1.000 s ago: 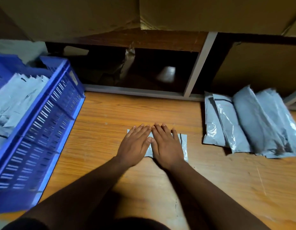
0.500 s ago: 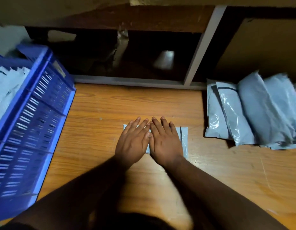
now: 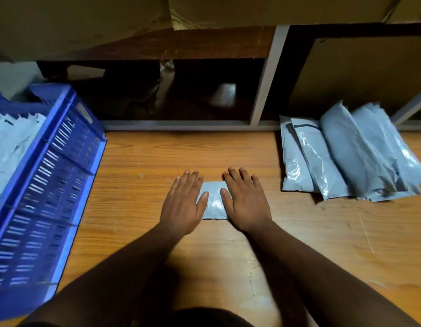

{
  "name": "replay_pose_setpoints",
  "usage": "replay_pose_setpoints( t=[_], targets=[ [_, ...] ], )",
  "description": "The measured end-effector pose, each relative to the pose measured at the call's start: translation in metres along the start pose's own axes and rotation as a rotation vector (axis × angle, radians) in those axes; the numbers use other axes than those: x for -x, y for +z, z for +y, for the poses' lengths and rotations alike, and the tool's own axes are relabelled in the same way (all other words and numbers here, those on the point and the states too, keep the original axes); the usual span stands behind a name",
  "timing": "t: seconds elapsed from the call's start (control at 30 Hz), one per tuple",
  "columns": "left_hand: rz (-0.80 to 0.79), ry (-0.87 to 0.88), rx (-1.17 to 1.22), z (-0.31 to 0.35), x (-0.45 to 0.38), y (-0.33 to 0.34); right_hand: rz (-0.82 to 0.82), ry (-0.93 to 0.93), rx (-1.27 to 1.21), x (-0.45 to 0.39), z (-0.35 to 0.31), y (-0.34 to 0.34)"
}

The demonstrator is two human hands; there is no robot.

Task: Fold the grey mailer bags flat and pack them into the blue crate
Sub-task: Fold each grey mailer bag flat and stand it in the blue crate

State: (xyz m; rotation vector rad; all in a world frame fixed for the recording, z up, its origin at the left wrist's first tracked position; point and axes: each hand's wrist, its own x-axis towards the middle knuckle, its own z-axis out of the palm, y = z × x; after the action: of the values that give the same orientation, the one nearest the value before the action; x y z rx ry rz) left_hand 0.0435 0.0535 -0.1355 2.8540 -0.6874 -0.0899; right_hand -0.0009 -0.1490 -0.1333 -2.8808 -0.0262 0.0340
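Your left hand (image 3: 183, 206) and right hand (image 3: 246, 204), both flat and open, press the folded mailer (image 3: 213, 204) mid-desk; lifting unevenly probably lets it spring open.

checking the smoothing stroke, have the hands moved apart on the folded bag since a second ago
Yes. The left hand and right hand have slid apart, uncovering the middle of the folded bag, which stays put.

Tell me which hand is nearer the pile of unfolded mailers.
Right. The right hand presses the folded bag's end on the pile's side; the left hand lies beyond the bag, toward the blue crate.
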Motion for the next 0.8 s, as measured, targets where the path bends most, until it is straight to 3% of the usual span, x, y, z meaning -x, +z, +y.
replay_pose_setpoints(
  t=[0.27, 0.4, 0.6, 0.7, 0.8],
  targets=[
    [-0.133, 0.019, 0.001, -0.007, 0.002, -0.017, -0.099, -0.025, -0.114, -0.002, 0.006, -0.013],
    [-0.142, -0.045, -0.026, -0.029, 0.010, -0.037, -0.201, 0.074, -0.134, -0.001, 0.018, -0.034],
    [-0.160, -0.112, 0.352, -0.031, 0.006, -0.064, -0.221, 0.110, -0.200, 0.008, 0.031, -0.065],
    [-0.013, -0.064, 0.415, -0.025, 0.008, -0.085, -0.065, 0.042, -0.229, 0.012, 0.029, -0.084],
    [0.282, 0.095, 0.413, -0.025, 0.015, -0.090, 0.215, -0.079, -0.304, 0.024, 0.031, -0.092]
  ],
)
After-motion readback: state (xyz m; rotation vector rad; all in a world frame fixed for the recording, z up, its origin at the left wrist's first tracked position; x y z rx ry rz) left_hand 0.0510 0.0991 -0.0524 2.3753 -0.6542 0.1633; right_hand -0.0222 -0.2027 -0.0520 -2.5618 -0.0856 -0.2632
